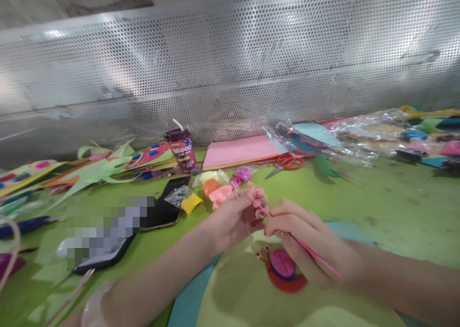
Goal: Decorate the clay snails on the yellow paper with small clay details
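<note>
Between the fingers of my right hand point(312, 236) lies a thin pink stick point(319, 260), pointing up and left. Its far end meets the pinched fingertips of my left hand point(240, 212); whatever else they hold is too small and hidden to make out. Below my hands, a snail figure point(283, 264) with a purple shell, red-orange body and two eye stalks rests on a pale yellow-green paper shape point(244, 298). Under that shape is a blue sheet point(190, 293). Just beyond my left hand sit a pink clay lump point(220, 196) and a yellow clay packet point(191, 203).
Red-handled scissors point(289, 161) lie beside pink paper point(244, 152). A purple drink cup point(184, 150) with a straw stands at the back, before a perforated metal panel point(230, 54). Dark phones point(167, 205) lie left; plastic-wrapped materials point(377, 130) sit at the back right.
</note>
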{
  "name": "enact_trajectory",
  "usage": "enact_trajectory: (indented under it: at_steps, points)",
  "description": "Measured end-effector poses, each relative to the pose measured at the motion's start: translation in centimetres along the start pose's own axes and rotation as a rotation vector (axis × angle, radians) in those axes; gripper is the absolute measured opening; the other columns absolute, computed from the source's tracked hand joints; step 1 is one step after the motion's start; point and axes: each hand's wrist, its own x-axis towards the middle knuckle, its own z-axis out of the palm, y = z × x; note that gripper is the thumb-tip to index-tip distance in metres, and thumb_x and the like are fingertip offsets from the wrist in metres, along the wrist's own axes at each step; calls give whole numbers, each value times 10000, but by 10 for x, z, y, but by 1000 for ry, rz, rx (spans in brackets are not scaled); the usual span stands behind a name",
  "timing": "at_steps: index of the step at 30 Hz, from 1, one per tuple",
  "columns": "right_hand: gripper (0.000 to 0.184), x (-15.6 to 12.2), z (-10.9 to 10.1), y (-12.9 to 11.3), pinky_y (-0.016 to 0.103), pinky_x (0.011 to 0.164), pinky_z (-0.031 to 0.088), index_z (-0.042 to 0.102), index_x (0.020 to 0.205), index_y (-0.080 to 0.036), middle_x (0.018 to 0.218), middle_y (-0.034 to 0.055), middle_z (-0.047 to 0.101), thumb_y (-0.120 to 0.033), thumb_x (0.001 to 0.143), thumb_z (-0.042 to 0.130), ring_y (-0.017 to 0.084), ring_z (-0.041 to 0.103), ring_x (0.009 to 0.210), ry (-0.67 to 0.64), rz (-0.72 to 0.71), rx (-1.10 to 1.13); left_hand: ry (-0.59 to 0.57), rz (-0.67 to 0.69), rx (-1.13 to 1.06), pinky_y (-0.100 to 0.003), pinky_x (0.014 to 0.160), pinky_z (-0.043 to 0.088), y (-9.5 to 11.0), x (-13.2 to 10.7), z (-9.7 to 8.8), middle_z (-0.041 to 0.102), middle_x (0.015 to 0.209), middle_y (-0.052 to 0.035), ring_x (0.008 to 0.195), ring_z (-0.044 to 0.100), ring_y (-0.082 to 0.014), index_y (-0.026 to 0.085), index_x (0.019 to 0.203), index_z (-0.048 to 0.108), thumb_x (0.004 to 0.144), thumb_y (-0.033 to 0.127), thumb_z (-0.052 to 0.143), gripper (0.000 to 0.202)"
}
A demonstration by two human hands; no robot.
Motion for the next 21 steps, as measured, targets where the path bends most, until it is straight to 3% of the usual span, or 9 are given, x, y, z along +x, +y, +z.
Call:
enact_trajectory:
  at_steps: [7, 12, 14, 18, 21]
  points:
    - [211, 1, 1, -2, 261, 580, 470, 461, 948, -198, 775, 63, 503, -65, 825, 353, 159, 500, 701, 93, 35, -10, 29, 18, -18, -150, 456, 352, 0, 2, 1, 405, 596, 54, 499, 415, -49, 151, 670, 482, 673, 315, 707, 279]
    - [208, 0, 1, 0, 271, 599, 466, 482, 921, -174, 772, 70, 522, -55, 830, 337, 163, 497, 708, 11, 54, 24, 40, 9, 7, -161, 446, 367, -1, 2, 1, 416, 595, 50, 483, 406, -51, 149, 651, 496, 659, 329, 716, 285]
    - [229, -1, 0, 0, 272, 595, 463, 476, 976, -180, 800, 71, 521, -66, 839, 332, 164, 503, 715, 43, 44, 32, 35, 7, 9, -159, 454, 355, -2, 2, 0, 415, 600, 46, 490, 404, -50, 147, 651, 497, 673, 342, 704, 285]
    - [260, -1, 2, 1, 271, 590, 448, 447, 1065, -205, 771, 32, 473, -87, 876, 313, 153, 489, 704, 185, 140, 48, -51, -34, 4, -150, 473, 311, -2, -1, -2, 396, 601, 43, 523, 410, -47, 137, 648, 491, 698, 331, 686, 280]
    - [214, 2, 6, 2, 264, 626, 444, 468, 1025, -191, 800, 27, 473, -96, 880, 342, 140, 496, 729, 195, 261, 81, -142, -89, 46, -155, 470, 293, -1, -3, -3, 390, 596, 41, 513, 412, -46, 130, 644, 497, 679, 336, 701, 292]
